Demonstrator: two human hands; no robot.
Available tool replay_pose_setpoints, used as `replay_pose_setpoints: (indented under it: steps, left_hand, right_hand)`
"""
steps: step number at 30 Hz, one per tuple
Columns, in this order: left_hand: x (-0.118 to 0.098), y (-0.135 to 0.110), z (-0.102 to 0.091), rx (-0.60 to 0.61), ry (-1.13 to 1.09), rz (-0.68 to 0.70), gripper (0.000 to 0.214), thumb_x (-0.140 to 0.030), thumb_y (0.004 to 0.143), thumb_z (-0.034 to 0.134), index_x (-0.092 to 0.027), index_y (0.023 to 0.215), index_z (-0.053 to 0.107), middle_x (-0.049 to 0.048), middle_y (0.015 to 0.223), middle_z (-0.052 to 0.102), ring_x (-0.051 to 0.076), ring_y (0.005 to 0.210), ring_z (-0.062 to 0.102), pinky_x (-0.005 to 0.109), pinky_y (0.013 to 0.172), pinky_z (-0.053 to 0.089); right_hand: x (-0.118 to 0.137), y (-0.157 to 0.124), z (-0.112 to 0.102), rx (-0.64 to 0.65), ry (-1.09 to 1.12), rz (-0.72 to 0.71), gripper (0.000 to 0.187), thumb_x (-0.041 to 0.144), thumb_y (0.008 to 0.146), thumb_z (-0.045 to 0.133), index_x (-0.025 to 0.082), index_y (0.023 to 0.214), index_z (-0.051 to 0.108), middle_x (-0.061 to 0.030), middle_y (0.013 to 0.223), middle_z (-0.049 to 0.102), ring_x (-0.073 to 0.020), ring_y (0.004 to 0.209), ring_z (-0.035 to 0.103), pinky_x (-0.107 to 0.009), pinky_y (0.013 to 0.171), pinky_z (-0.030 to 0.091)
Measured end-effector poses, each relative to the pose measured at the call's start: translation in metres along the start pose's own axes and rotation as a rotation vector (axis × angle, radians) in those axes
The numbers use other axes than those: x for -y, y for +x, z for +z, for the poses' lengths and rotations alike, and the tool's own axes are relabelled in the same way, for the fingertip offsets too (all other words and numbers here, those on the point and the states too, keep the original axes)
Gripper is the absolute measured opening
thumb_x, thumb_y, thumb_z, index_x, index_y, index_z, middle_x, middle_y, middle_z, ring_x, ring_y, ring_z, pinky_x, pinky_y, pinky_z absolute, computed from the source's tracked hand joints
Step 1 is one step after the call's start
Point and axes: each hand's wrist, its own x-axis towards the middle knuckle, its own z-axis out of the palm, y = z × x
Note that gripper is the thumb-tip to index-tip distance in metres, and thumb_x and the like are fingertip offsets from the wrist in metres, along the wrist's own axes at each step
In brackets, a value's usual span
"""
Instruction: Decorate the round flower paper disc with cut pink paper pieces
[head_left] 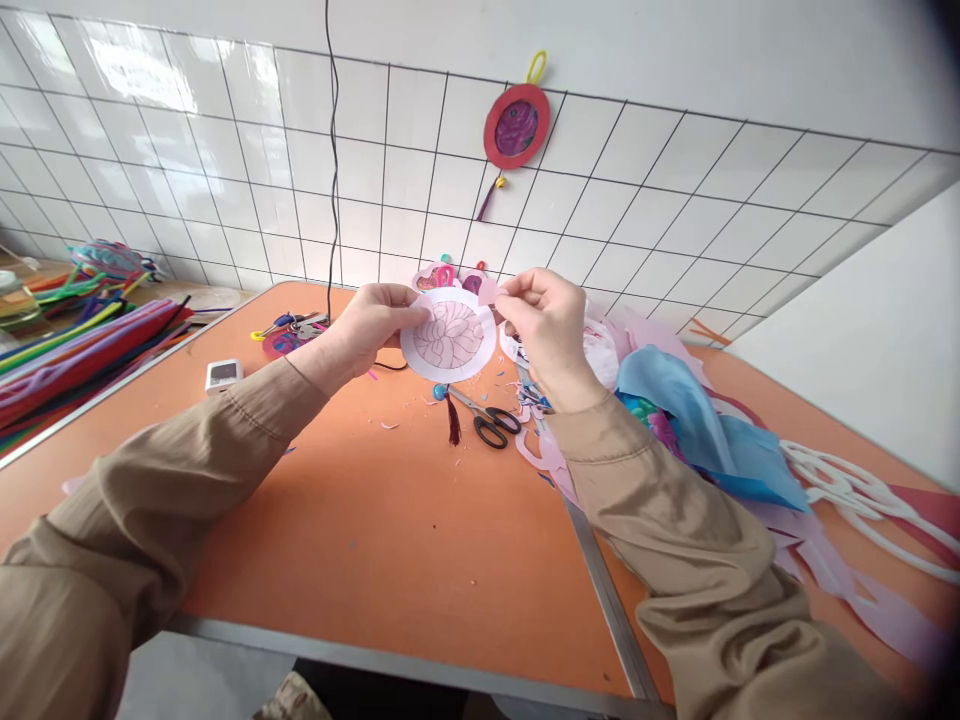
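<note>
A round paper ornament (448, 336) with a white rim and a pink flower drawing faces me above the table. My left hand (379, 325) pinches its left edge between thumb and fingers. From its top rises a pink loop (445, 275); below hang a blue bead (439, 393) and a dark red tassel (454, 420). My right hand (551, 320) is closed on a small pink paper piece (489, 292), held close to the ornament's upper right edge. Whether that piece touches the rim, I cannot tell. Black-handled scissors (491, 425) lie just beneath the ornament.
Coloured pipe cleaners (90, 345) are piled at the left, near a small white device (224, 375) and keys (304, 325). Blue fabric (697, 420), pink paper scraps and white cord (840, 480) cover the right side. A red round ornament (516, 126) hangs on the tiled wall.
</note>
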Motion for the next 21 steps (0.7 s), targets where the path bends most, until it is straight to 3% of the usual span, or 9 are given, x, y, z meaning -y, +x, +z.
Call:
replay_pose_setpoints:
  steps: [4,9,16,21]
  left_hand:
    - [-0.0004,0.0016,-0.002,-0.037,-0.047,0.046,0.01,-0.011,0.076,0.069,-0.012,0.067,0.064,0.0031,0.067,0.065,0.013,0.062,0.062,0.03,0.064,0.054]
    - [0.0012,0.004,-0.0022,-0.071,-0.111,0.089,0.01,-0.009,0.077,0.067,-0.011,0.068,0.063,0.0026,0.066,0.063,0.013,0.061,0.063,0.029,0.062,0.054]
    - [-0.0015,0.0026,-0.0039,-0.06,-0.102,0.096,0.012,-0.011,0.075,0.069,-0.012,0.065,0.061,0.0022,0.065,0.062,0.013,0.061,0.061,0.029,0.063,0.054]
    - [-0.0043,-0.0002,-0.0049,-0.006,-0.045,0.086,0.014,-0.014,0.071,0.072,-0.013,0.062,0.061,0.0026,0.064,0.061,0.013,0.06,0.059,0.028,0.059,0.051]
  right_hand:
    - [0.0051,0.0029,-0.0042,0.013,0.127,0.152,0.014,0.01,0.072,0.064,0.02,0.064,0.058,0.0013,0.059,0.061,-0.0124,0.054,0.063,-0.023,0.045,0.036]
    - [0.0046,0.0017,0.0012,0.051,0.158,0.199,0.017,0.012,0.069,0.071,0.02,0.06,0.059,0.001,0.057,0.062,-0.0094,0.051,0.056,-0.022,0.044,0.036]
    - [0.0024,0.0031,-0.0012,-0.066,0.138,0.01,0.019,0.009,0.07,0.063,0.024,0.063,0.053,0.0019,0.059,0.061,-0.0142,0.059,0.065,-0.027,0.051,0.049]
    - [0.0075,0.0062,-0.0065,-0.039,0.155,-0.018,0.016,0.013,0.071,0.065,0.025,0.064,0.056,0.0037,0.057,0.059,-0.0114,0.05,0.056,-0.03,0.053,0.053]
